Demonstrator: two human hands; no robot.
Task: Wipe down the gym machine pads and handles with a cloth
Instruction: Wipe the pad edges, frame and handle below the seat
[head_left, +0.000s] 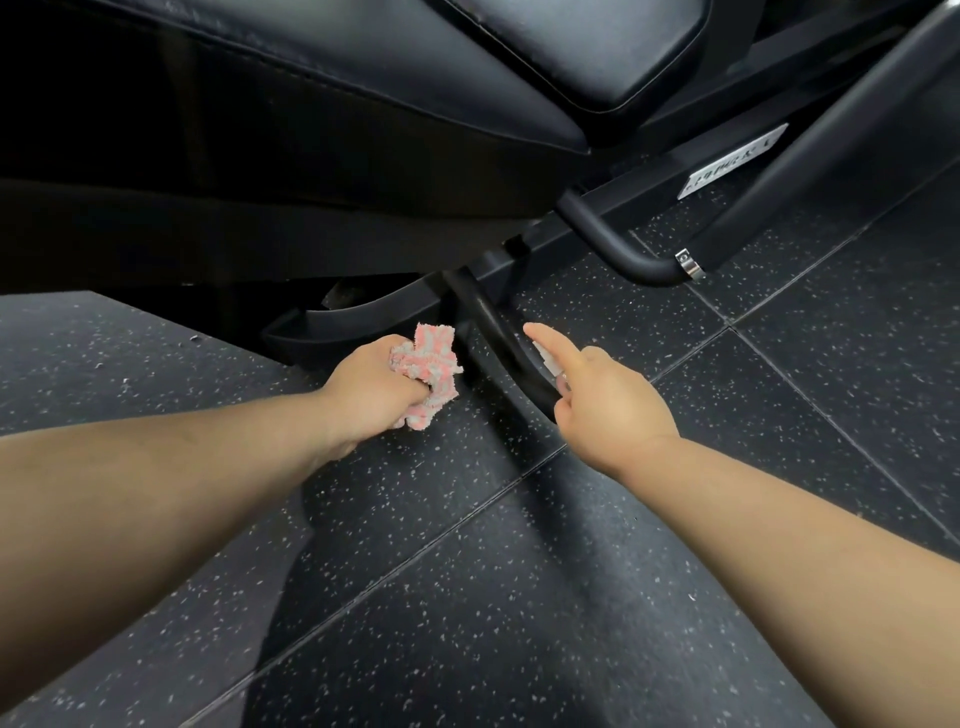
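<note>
Cloth (426, 371): pink-and-grey, bunched, just left of frame centre. It sits at 9 o'clock of the low curved handle (491, 332); I cannot tell whether it touches the bar or lies just beside it.

Left hand (371, 389): I read its fingers as curled tight round the cloth.

Right hand (608, 405): at 4 o'clock of the handle. The index finger (550, 340) is straight and points to 11 o'clock, and the other fingers are curled. I cannot tell whether they grip the bar.

Black pads (597, 47) lie at 12 o'clock. Speckled floor tiles (571, 571) run beneath both forearms.
</note>
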